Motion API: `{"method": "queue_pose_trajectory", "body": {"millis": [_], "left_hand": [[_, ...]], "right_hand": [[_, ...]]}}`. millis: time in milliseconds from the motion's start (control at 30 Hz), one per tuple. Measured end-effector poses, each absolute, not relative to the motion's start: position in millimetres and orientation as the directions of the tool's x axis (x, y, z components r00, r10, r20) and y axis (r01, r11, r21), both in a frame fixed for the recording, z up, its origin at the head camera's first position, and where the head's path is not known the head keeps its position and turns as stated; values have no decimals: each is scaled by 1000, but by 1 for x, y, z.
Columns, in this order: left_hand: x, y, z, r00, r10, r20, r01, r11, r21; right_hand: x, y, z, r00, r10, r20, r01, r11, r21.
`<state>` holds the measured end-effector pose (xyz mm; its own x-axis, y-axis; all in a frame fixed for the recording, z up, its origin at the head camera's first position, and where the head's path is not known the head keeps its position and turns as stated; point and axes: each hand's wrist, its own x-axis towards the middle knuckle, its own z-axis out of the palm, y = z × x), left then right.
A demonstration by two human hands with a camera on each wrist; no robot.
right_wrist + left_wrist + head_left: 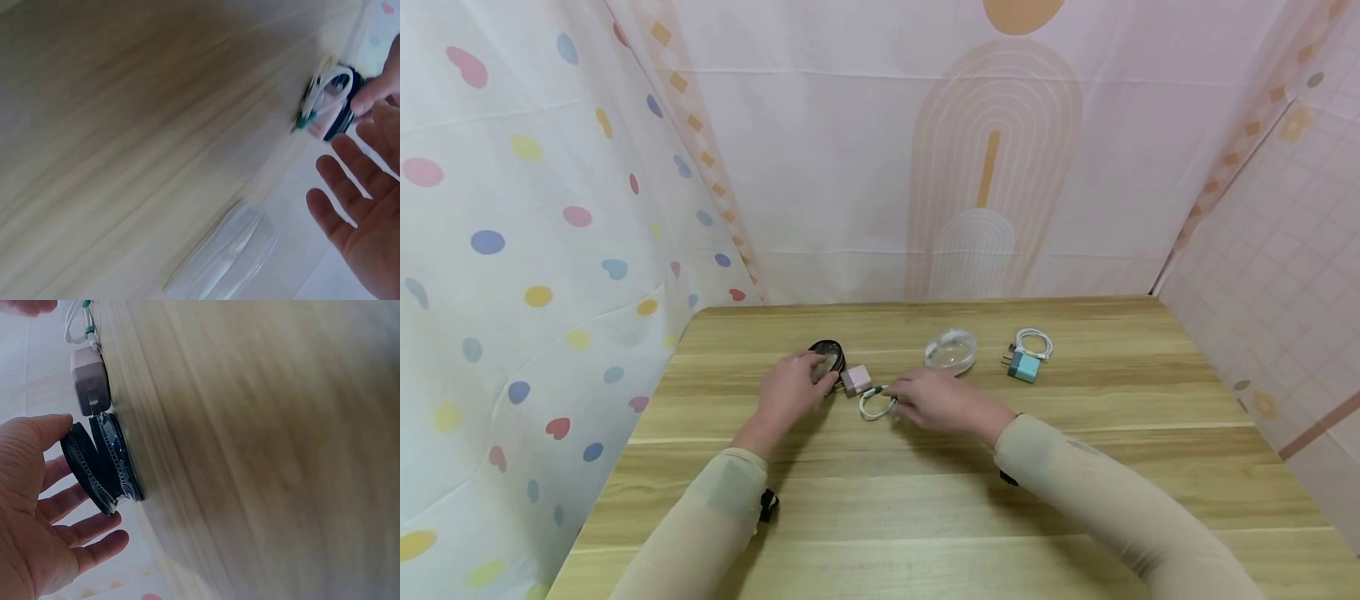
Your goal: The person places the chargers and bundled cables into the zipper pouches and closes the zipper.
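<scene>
Round case [89, 469]: black, zip-edged, upper half partly raised, lower half flat on the surface [865, 508], beside a pink-and-grey charger [856, 381]; left grip [790, 387] clamped on its upper rim. Right grip [940, 400]: fingers apart, near a looped white cable [864, 410].

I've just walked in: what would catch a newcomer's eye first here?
Probably the two hands: the left hand holds a black round case gaping partly open, while the right hand is beside a looped white cable. Between case and cable sits a pink charger; farther right, a turquoise charger stands out on the wooden table.
</scene>
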<state>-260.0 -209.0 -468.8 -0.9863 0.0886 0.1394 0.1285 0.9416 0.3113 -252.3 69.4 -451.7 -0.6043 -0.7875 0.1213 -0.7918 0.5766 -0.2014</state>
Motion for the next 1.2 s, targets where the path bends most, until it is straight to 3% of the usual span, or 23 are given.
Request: {"method": "queue_pose_trajectory", "body": {"millis": [133,333,467,1200], "left_hand": [[-259,-209,-469,-987,87,139,127,942,312],[-260,-207,-468,-985,98,145,138,942,306],[-261,-206,-469,-984,104,145,145,938,315],[-246,-202,-465,-979,116,168,169,923,345]], "right_hand": [[-247,48,-455,-639,-761,111,-769,626,-129],[-241,24,-459,-739,-668,88,-670,742,9],[-239,19,-462,-762,-644,68,-641,765,71],[-234,28,-475,-747,-641,178,-657,752,-50]]}}
